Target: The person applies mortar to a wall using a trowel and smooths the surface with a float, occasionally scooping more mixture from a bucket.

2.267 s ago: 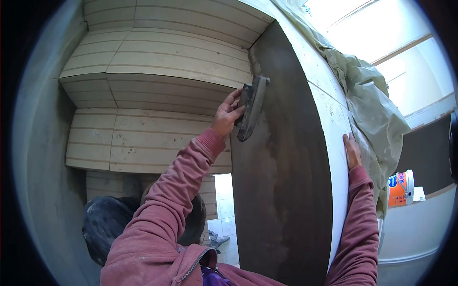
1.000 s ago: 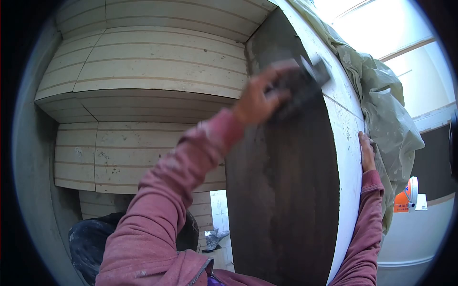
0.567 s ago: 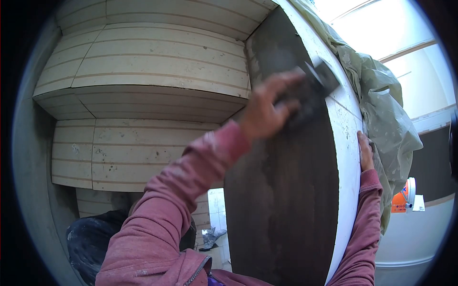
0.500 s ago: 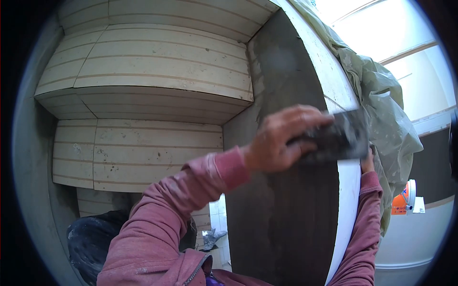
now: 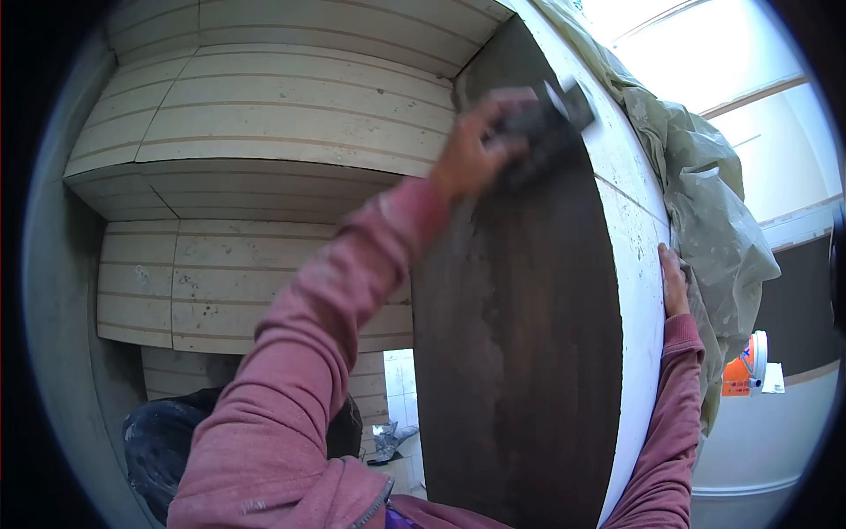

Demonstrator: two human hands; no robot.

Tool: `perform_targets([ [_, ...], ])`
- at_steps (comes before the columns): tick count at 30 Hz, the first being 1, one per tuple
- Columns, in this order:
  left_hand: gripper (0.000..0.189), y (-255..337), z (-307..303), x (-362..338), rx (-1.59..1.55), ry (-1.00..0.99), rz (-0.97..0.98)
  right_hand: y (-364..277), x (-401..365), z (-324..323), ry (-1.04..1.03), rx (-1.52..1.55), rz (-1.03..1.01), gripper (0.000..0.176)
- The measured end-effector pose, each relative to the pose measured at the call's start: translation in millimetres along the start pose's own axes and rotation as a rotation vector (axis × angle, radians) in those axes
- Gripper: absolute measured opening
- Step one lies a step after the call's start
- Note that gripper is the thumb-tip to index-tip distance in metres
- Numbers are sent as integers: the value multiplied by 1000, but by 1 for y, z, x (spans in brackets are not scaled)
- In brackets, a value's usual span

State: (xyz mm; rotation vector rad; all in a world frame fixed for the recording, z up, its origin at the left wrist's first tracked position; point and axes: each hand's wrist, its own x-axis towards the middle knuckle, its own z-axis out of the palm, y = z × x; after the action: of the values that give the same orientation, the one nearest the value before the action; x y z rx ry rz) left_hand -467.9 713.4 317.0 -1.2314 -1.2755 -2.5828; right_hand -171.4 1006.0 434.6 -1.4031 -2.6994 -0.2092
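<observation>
Right of wall (image 5: 538,353): ledge (image 5: 641,273), sheet (image 5: 718,194), bucket (image 5: 742,368). Left hand (image 5: 474,152) clasps trowel (image 5: 539,137) over wall; right hand (image 5: 675,280) touches ledge, grip unclear.

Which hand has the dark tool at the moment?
The left hand: it grips the dark tool. The right hand shows no tool and rests at the outer edge of the white ledge, beside the plastic sheet.

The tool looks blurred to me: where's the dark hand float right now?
The hand float is upper right of centre in the head view, in the left hand, over the dark panel near the white ledge.
</observation>
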Motion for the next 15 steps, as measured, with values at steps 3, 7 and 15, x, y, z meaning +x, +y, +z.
perform_targets([
  [3, 45, 38, 14, -68, -48, -207, 215, -1, -1, 0, -4, 39, 23, 65],
  [7, 47, 14, -6, -79, -8, 98, -148, -10, -6, -4, 19, 159, 82, 66],
  [15, 47, 28, 22, -60, 180, 54, 79, 15, 2, 3, -21, 128, -103, 55],
])
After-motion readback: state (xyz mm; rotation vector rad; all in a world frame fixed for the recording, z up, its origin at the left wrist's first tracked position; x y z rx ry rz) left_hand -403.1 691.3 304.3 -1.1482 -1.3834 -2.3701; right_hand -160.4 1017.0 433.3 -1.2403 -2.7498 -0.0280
